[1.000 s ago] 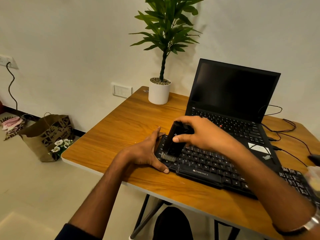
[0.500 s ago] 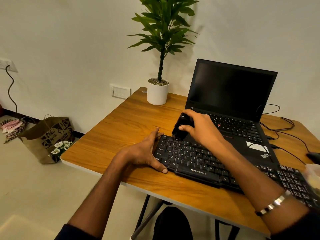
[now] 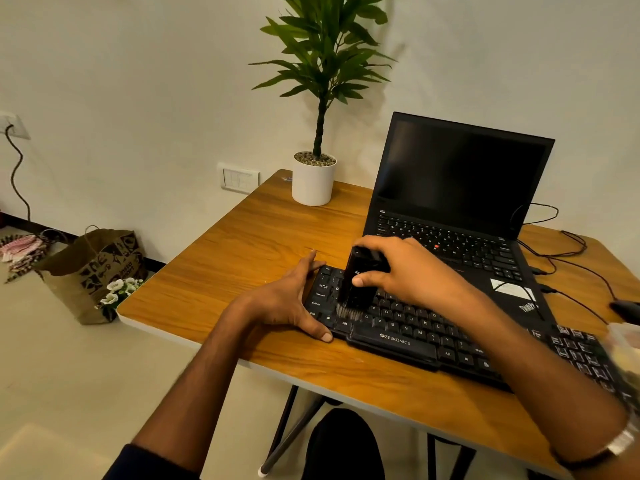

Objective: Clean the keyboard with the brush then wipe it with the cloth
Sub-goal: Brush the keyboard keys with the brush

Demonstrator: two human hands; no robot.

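Observation:
A black Zebronics keyboard lies across the front of the wooden table. My right hand grips a black brush held upright, its pale bristles touching the keys near the keyboard's left end. My left hand rests against the keyboard's left edge, with the thumb along the front corner and the fingers along the far corner. No cloth shows in this view.
An open black laptop stands right behind the keyboard. A potted plant in a white pot sits at the table's back corner. Cables and a dark mouse lie at the right. A paper bag stands on the floor.
My right hand drew the brush back to the keyboard's far edge, then brought it forward and down again onto the lower left keys. My left hand stayed at the keyboard's edge.

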